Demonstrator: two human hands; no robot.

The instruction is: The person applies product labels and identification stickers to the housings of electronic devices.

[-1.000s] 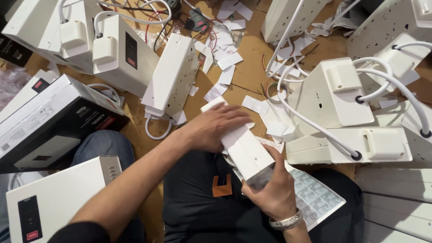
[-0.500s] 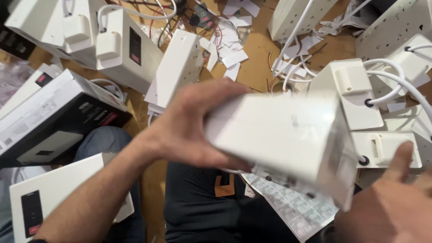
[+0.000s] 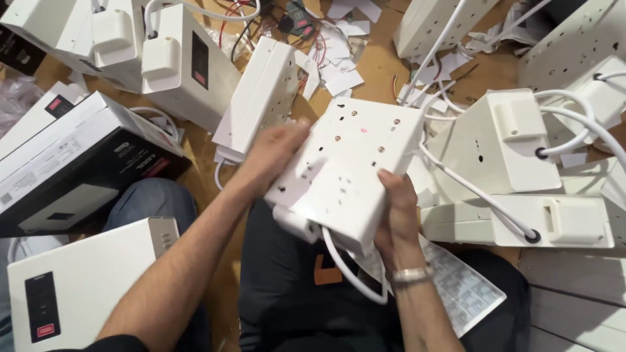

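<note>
I hold a white box-shaped unit point(image 3: 352, 169) over my lap, its flat underside with small screw holes turned up toward me. My left hand point(image 3: 270, 160) grips its left edge, fingers pressed on the casing. My right hand point(image 3: 398, 215), with a metal watch band at the wrist, clasps its lower right corner. A white cable point(image 3: 349, 270) loops down from the unit's near end.
Several similar white units point(image 3: 515, 150) with white cables lie on the wooden floor to the right and at the back. A black-and-white carton point(image 3: 72, 163) sits at left, another white unit point(image 3: 78, 287) near my left knee. Paper scraps point(image 3: 339, 58) and a printed sheet point(image 3: 463, 287) lie about.
The white unit has been lifted from my lap and turned over, its underside now facing up. My right hand moved from beneath it to its lower right corner.
</note>
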